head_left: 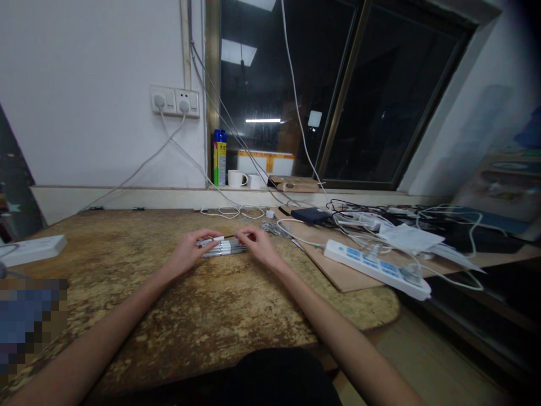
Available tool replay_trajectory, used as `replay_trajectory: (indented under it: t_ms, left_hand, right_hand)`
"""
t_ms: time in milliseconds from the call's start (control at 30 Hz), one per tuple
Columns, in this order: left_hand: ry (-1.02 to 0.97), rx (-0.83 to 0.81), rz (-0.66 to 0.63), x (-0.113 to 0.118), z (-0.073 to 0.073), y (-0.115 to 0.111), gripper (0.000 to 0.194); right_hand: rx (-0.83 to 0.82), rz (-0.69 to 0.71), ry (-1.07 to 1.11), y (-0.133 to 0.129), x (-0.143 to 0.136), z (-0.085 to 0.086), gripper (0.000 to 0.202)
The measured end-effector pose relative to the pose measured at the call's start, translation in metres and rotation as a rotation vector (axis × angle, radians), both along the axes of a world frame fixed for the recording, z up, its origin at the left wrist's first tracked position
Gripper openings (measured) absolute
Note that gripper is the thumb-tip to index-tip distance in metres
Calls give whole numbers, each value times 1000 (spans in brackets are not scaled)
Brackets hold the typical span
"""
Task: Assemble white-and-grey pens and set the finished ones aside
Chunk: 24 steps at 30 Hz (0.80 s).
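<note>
Left grip [192, 250] and right grip [260, 247] pinch a pen [218, 239]; the mug [235, 179] hides its inside.

In front of you a worn table [190, 321] runs back to a ledge under a dark window [380, 113]. On the sill, from your left, you see a spray can [220, 158], a white mug [234, 178], a small white box [254, 181] and a flat brown carton [298, 184]. On the wall [97, 67] to the left of the window, two plugs sit in a double socket [174, 102], their cords crossing below. At your right, a power strip [376, 269] lies partly over a brown board [325, 259], with a black box [311, 215], papers [412, 238] and tangled cables beyond it. Another white strip [36, 250] lies at your far left.
</note>
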<state>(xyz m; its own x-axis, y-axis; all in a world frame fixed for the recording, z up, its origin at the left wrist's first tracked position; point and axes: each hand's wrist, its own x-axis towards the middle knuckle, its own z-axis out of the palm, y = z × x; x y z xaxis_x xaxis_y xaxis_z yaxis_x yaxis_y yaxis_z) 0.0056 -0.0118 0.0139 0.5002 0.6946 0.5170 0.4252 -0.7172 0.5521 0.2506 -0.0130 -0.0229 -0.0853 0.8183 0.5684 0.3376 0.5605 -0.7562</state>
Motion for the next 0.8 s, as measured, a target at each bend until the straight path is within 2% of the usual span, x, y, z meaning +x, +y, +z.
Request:
replay_trajectory:
  t_ms: [233, 400, 667, 800]
  left_hand:
    - [12, 2, 1, -2, -1, 1, 34]
    - [11, -11, 17, -1, 0, 0, 38]
    - [3, -19, 12, 1, 0, -1, 39]
    - [7, -20, 4, 1, 0, -1, 38]
  right_hand:
    - [-90, 45, 11, -6, -1, 3, 33]
    - [-97, 94, 57, -6, -2, 4, 29]
    - [-136, 70, 66, -7, -1, 6, 26]
    - [-172, 103, 125, -5, -1, 6, 34]
